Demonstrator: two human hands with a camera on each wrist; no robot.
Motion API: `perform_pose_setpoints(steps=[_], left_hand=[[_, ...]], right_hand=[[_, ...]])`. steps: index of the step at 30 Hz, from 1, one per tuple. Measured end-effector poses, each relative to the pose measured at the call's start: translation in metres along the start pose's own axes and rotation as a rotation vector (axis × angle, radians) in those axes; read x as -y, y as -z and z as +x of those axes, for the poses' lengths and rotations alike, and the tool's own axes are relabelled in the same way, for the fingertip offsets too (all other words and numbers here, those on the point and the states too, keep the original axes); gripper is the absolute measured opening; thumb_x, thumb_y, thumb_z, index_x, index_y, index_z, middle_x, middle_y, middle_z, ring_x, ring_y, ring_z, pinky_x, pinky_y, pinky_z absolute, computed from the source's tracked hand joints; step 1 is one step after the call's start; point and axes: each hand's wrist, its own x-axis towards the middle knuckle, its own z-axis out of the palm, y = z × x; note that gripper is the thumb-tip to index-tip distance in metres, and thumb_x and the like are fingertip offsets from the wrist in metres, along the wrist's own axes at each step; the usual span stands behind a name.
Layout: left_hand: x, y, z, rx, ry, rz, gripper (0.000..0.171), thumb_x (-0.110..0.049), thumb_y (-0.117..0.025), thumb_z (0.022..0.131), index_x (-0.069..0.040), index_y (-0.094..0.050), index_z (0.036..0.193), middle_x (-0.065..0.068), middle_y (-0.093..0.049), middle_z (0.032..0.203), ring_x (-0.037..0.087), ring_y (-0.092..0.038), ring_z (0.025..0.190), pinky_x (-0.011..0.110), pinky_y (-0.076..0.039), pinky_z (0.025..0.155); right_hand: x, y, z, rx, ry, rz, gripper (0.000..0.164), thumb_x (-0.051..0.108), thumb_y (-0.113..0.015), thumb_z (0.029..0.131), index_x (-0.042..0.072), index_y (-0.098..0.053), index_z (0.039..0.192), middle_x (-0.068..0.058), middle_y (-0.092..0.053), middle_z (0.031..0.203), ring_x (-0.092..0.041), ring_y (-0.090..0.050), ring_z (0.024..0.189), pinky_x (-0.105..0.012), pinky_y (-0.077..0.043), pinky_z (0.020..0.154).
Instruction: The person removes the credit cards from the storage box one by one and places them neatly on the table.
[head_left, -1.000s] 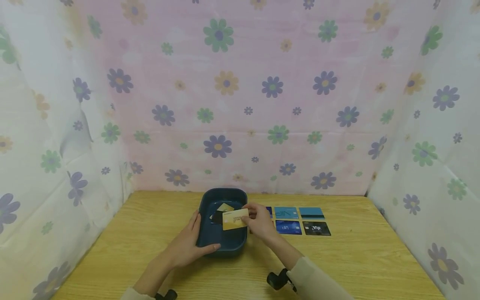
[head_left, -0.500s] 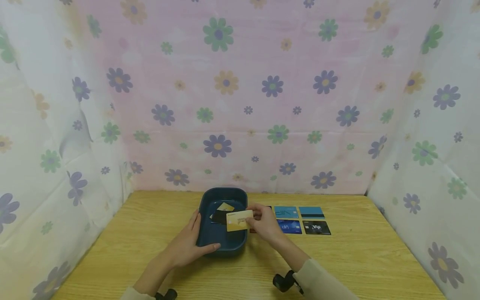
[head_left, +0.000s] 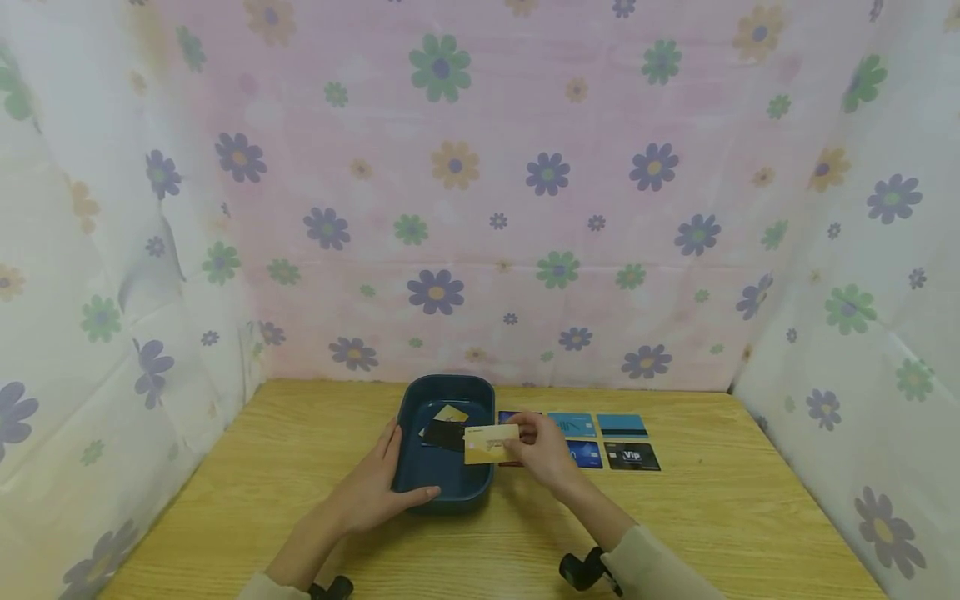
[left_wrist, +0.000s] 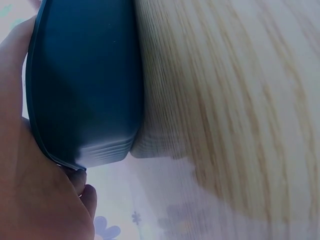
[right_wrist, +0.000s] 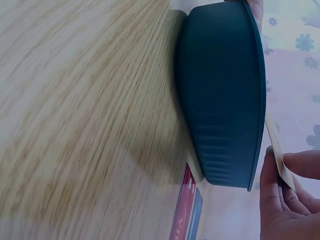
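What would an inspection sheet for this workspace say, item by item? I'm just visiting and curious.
Surface: wood-grain table.
Job's things: dark blue-green tray with several overlapping loose cards inside; more cards in two rows on the table to its right; one gold-and-white card in hand.
Clutter: nothing seen.
Hands: left hand holds the tray's left side; right hand pinches the gold-and-white card above the tray's right rim.
Cables: nothing seen.
Surroundings: flower-patterned sheets at the back and both sides; black devices at the wrists.
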Motion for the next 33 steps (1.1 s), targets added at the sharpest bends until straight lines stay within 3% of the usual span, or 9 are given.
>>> perform_pose_setpoints(steps=[9,18,27,33], left_hand=[[0.000,0.000,0.000,-0.006,-0.003,0.006,0.129,-0.079,-0.065,0.082,0.002,-0.005,0.163,0.019,0.001,0.171,0.045,-0.022,0.152,0.063,-0.032,0.116],[0.001,-0.001,0.001,-0.014,-0.010,0.009,0.129,-0.078,-0.065,0.082,0.002,-0.005,0.163,0.020,0.000,0.171,0.046,-0.022,0.152,0.063,-0.032,0.115],[0.001,0.000,0.001,-0.007,-0.002,0.007,0.128,-0.078,-0.065,0.082,0.001,-0.004,0.163,0.020,0.001,0.171,0.046,-0.022,0.152,0.063,-0.033,0.115],[0.002,-0.001,0.002,-0.005,0.000,0.009,0.128,-0.077,-0.065,0.083,0.001,-0.004,0.163,0.020,0.001,0.171,0.046,-0.022,0.152,0.063,-0.033,0.115]], right_hand=[[-0.003,0.014,-0.006,-0.018,-0.049,0.000,0.028,0.001,-0.072,0.092,-0.002,-0.068,0.120,-0.012,-0.069,0.098,-0.019,-0.064,0.084,-0.034,-0.053,0.068],[-0.012,0.026,-0.012,-0.010,-0.074,0.067,0.030,-0.002,-0.069,0.094,-0.006,-0.065,0.123,-0.012,-0.070,0.095,-0.020,-0.066,0.080,-0.049,-0.058,0.075],[-0.015,0.037,-0.023,0.001,-0.083,0.111,0.033,0.001,-0.069,0.095,-0.007,-0.063,0.127,-0.013,-0.071,0.094,-0.020,-0.064,0.078,-0.036,-0.052,0.066],[-0.021,0.042,-0.026,0.007,-0.089,0.098,0.037,0.002,-0.069,0.094,-0.009,-0.061,0.129,-0.013,-0.070,0.094,-0.019,-0.065,0.078,-0.040,-0.055,0.071]])
